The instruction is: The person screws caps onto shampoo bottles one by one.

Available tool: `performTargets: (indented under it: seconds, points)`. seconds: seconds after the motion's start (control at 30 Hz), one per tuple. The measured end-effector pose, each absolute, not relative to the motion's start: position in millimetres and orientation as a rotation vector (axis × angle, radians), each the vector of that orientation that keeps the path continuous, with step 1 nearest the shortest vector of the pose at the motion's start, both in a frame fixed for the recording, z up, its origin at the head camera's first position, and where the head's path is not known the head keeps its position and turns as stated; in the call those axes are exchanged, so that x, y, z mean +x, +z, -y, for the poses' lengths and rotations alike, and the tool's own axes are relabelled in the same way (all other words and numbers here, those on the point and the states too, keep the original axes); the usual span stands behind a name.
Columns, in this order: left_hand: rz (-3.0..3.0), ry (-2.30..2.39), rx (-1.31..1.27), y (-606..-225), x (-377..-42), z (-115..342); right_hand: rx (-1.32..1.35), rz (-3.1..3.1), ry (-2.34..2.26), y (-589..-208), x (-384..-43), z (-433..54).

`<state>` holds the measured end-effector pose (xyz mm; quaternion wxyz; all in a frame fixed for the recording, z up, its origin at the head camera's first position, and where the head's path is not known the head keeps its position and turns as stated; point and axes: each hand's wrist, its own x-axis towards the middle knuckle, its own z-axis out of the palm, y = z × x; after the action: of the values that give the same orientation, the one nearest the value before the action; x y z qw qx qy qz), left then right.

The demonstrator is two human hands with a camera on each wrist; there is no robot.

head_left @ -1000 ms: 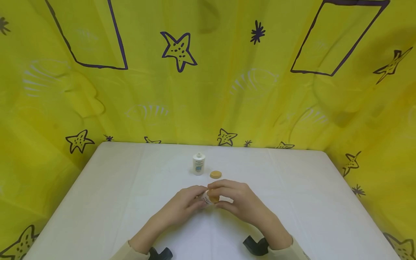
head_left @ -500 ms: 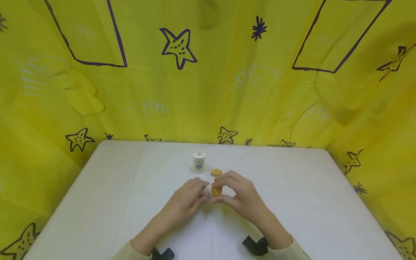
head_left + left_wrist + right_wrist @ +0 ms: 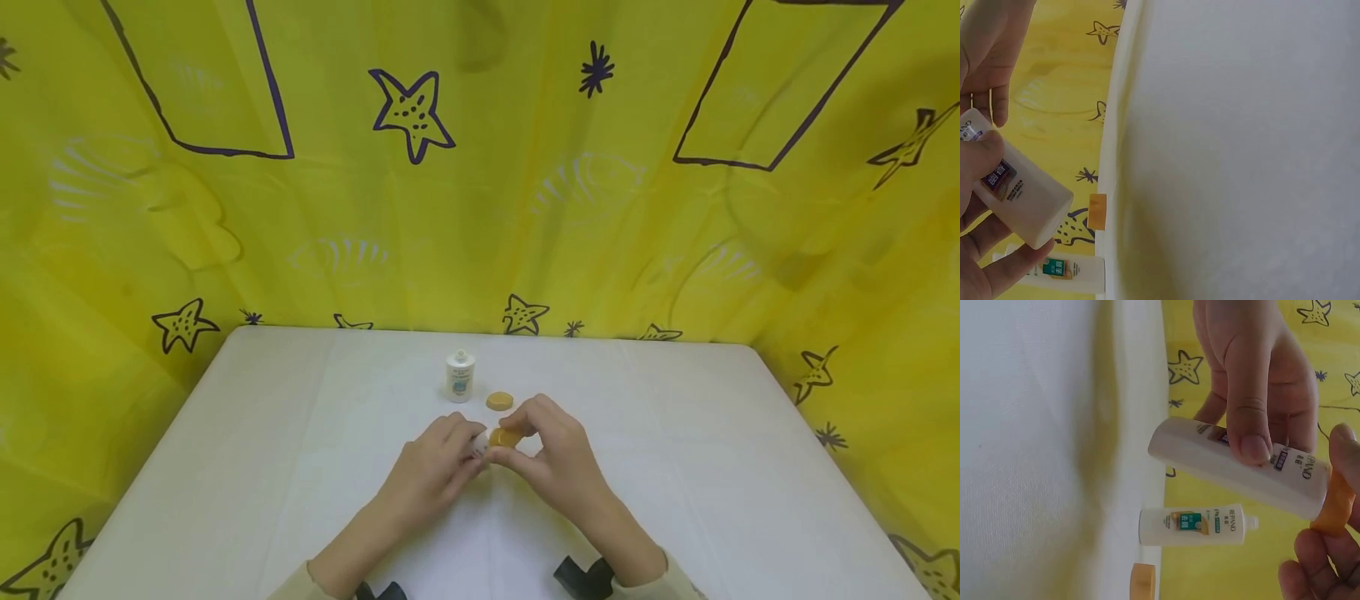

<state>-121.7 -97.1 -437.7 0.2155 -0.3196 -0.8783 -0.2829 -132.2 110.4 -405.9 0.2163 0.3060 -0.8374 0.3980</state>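
Observation:
A white shampoo-type bottle [image 3: 1241, 465] with a dark label lies tilted in my left hand [image 3: 429, 468], thumb on one side and fingers on the other. At its end, an orange cap [image 3: 505, 438] is pinched between the thumb and fingers of my right hand [image 3: 561, 457]. In the right wrist view the cap meets the bottle's end; whether it sits fully on cannot be told. Behind the hands a second white bottle [image 3: 460, 379] stands upright, its small nozzle bare and its label green. A loose orange cap [image 3: 499, 402] lies on the table beside it.
The white-covered table [image 3: 360, 367] reaches back to a yellow curtain [image 3: 480, 208] printed with starfish. Black wrist mounts [image 3: 585, 577] show under both sleeves. The second bottle and loose cap stand just beyond the fingers.
Both hands have shifted slightly to the right with the bottle and cap. My right fingers have gone from spread over the cap to a closer pinch on it. The standing bottle stays put.

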Motion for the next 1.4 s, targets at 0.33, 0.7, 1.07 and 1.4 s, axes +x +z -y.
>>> performTargets:
  seconds: [0.33,0.7,1.07,1.4]
  points:
    - [2.4,-0.75,-0.88,-438,-121,96,0.916,2.301,1.144,-404,-133,-112]
    - [2.314,-0.722,-0.89,-439,-124,100,0.966,2.28,1.149,-401,-132,-111]
    - [2.203,-0.622,-0.89,-433,-123,98,0.833,2.211,1.188,-400,-128,-106]
    - [2.286,-0.872,-0.793,-434,-127,104,0.847,2.227,1.316,-405,-135,-108]
